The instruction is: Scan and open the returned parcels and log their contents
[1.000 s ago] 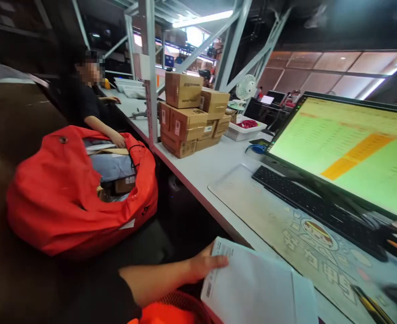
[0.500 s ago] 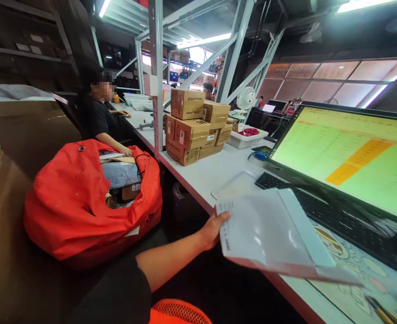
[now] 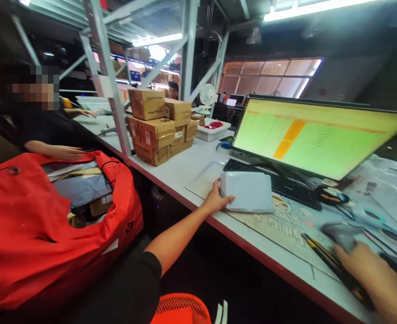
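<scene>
1 white package (image 3: 248,191) is in the left grip (image 3: 215,200).

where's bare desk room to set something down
Bare: white desktop between stacked cartons and desk mat. Left hand and white package block part of the mat; farther right, plastic packaging, a yellow-black tool and the right hand crowd the surface.
</scene>
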